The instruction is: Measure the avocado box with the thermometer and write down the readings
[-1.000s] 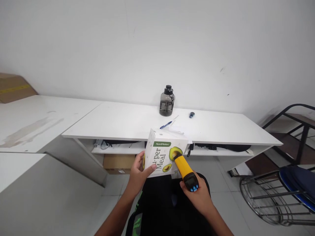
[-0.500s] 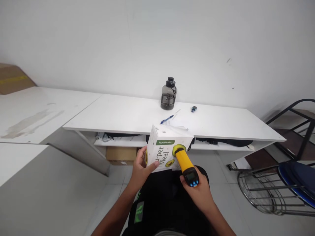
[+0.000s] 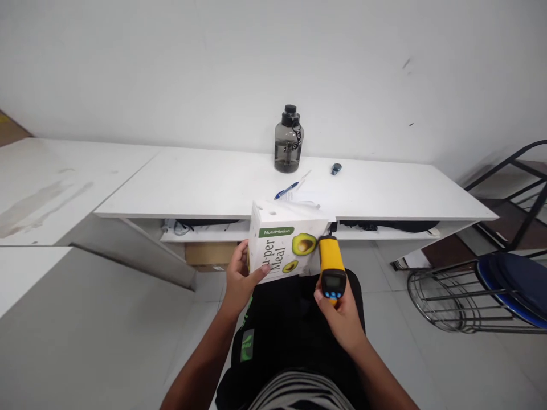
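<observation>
My left hand (image 3: pixel 241 279) grips the lower left side of a white carton (image 3: pixel 277 239) printed with avocados and the words "NutriMotion" and "Meal". Its thumb lies on the front face; the other fingers go round the side. My right hand (image 3: pixel 344 319) is wrapped round the handle of a yellow and black infrared thermometer (image 3: pixel 331 262), whose small display and blue buttons face me. The thermometer's front end is just beside the carton's right edge. I cannot tell whether the two touch. The carton is held over my lap, before the table's front edge.
On the white table (image 3: pixel 205 182) stand a grey water bottle (image 3: pixel 288 139) and, near it, a blue pen (image 3: pixel 286 190) on paper and a small dark object (image 3: pixel 336 169). A shelf below holds dark items. Blue stools (image 3: pixel 508 285) and a black metal rack (image 3: pixel 513 193) are on the right.
The thermometer has swung from in front of the carton's avocado picture to beside its right edge, now pointing more straight ahead. The carton stays in my left hand; the camera view has shifted slightly.
</observation>
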The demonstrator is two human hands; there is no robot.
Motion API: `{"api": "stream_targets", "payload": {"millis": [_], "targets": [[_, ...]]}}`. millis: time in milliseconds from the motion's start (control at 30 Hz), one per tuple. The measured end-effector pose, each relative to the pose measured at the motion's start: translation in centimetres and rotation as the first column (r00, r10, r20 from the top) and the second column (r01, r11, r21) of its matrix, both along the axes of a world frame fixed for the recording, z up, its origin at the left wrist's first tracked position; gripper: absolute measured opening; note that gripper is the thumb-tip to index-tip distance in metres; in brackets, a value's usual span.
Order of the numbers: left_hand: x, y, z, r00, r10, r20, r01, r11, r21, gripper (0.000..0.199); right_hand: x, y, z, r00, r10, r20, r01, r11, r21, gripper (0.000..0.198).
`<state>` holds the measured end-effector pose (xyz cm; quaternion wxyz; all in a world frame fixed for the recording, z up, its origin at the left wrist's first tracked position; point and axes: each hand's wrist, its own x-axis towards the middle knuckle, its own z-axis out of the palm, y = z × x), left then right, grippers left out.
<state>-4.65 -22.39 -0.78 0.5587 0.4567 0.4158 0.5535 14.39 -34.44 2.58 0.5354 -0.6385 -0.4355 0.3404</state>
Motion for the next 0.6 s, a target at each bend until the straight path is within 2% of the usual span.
{"api": "stream_targets", "payload": {"millis": [167,367,433,500,600], "targets": [[-0.5,0.6,-1.2,0.998,0.037,0.042,-0.034,0.996,-0.08,0.072,0.1,0.4,-0.3,0.992,0.026,-0.122,-0.024,1.0,0.021,0.03],[-0.9,1.0,-1.6,0.996,0.094,0.009,-0.093,0.994,-0.058,0.07,0.1,0.4,-0.6,0.981,0.002,-0.191,-0.002,1.0,-0.002,0.031],[-1.0,1.9,-1.3,0.983,0.177,-0.055,-0.175,0.984,0.033,0.071,0.4,0.6,-1.0,0.977,0.0,-0.212,-0.003,1.0,-0.018,0.035],[-1.3,3.6,-0.8,0.942,0.299,-0.151,-0.27,0.944,0.188,0.075,1.5,1.4,-1.4,0.979,-0.038,-0.2,0.034,0.999,-0.022,0.046],[-2.0,7.6,0.4,0.881,0.402,-0.251,-0.296,0.88,0.372,0.082,4.4,4.2,-2.0,0.986,-0.151,-0.076,0.154,0.988,0.026,0.072]]}}
